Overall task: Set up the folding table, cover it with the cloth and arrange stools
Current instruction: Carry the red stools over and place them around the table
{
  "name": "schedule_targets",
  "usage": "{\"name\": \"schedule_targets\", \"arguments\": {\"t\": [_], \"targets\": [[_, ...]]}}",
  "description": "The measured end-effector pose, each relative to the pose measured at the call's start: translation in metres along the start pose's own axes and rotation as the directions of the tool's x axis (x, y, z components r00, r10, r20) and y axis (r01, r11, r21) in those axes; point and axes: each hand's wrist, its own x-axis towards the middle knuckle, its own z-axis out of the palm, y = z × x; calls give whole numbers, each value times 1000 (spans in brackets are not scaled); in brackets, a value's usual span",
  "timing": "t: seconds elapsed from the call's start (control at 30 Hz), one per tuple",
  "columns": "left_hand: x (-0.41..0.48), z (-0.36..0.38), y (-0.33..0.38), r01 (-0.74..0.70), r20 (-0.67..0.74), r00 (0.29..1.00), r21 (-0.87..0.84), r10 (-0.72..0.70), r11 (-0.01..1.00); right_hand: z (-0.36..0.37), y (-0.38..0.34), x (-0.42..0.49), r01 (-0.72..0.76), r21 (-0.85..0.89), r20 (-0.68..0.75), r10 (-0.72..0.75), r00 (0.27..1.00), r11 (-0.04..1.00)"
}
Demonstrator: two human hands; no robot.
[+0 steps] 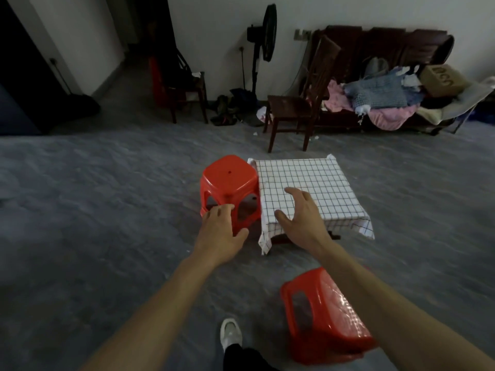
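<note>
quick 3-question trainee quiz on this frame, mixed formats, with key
1. True or false: the checked cloth already covers the table.
2. The red stool beside the cloth stands: A) upright, B) upside down, C) on its side.
3. What do the left hand and right hand hold?

Key: 1 true. 2 A. 3 nothing; both hands are open, the right one in front of the cloth, the left one in front of the stool.
</note>
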Motion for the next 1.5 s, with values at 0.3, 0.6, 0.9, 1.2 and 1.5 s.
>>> {"name": "schedule_targets", "arguments": {"t": [0.3,0.6,0.9,1.2,1.5], "targets": [[136,-63,-72,17,5,1000,41,-17,999,67,-55,135,-25,97,-36,28,999,995],[270,-121,-124,-101,14,995,22,101,995,111,-108,234,-70,24,-104,72,992,997],[390,-157,-206,-176,167,971,14,171,984,184,-157,300,-245,-9,-118,242,963,969],[501,-129,-217,-248,297,924,-10,239,969,214,-137,382,-407,10,-185,402,897,913],[630,-97,-193,-318,330,890,-43,313,947,218,-80,500,-528,90,-247,533,809,844]]}}
